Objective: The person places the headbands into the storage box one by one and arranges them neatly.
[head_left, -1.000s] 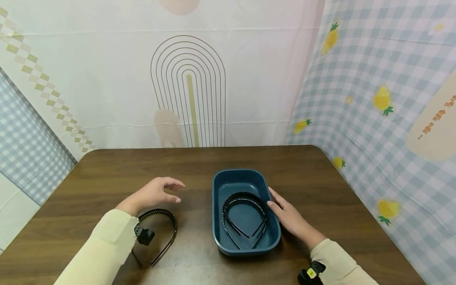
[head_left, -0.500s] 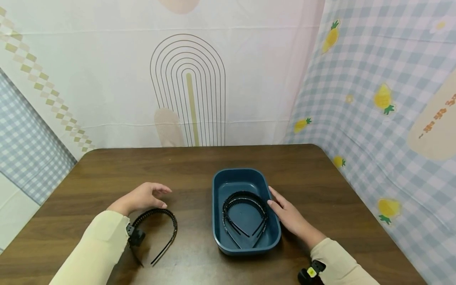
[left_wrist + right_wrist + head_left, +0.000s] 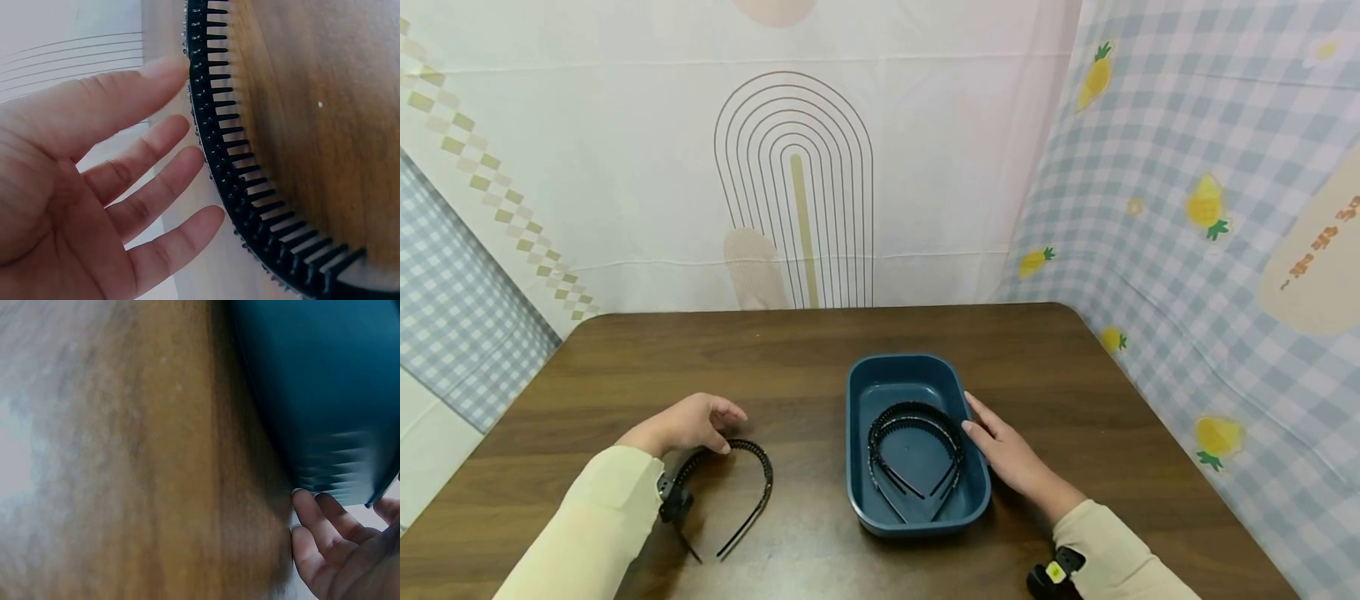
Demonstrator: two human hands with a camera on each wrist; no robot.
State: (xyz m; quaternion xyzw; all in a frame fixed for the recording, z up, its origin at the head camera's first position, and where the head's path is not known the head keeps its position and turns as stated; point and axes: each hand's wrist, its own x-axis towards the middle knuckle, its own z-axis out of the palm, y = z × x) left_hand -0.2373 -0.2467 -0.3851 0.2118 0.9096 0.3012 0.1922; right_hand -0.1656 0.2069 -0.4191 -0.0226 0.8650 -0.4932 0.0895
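In the head view, a black toothed headband [image 3: 766, 477] lies on the table at left. My left hand [image 3: 683, 425] is over its upper curve, holding nothing. Up close in the left wrist view, the thumb and loosely spread fingers [image 3: 169, 172] are along the outer edge of the headband [image 3: 205, 119]; whether they touch it I cannot tell. A blue plastic basin [image 3: 853, 467] stands right of centre with black headbands [image 3: 917, 408] inside, overlapping. My right hand [image 3: 1013, 457] rests against its right side, thumb at the rim, fingers along the outer wall [image 3: 312, 381].
The brown wooden table [image 3: 760, 342] reaches back to a white patterned cloth [image 3: 940, 183]. A blue checked cloth [image 3: 1165, 275] hangs along the right side. Wood surface separates the loose headband from the basin.
My left hand has moved left and toward me, coming over the top of the loose headband. My right hand and the basin stay where they were.
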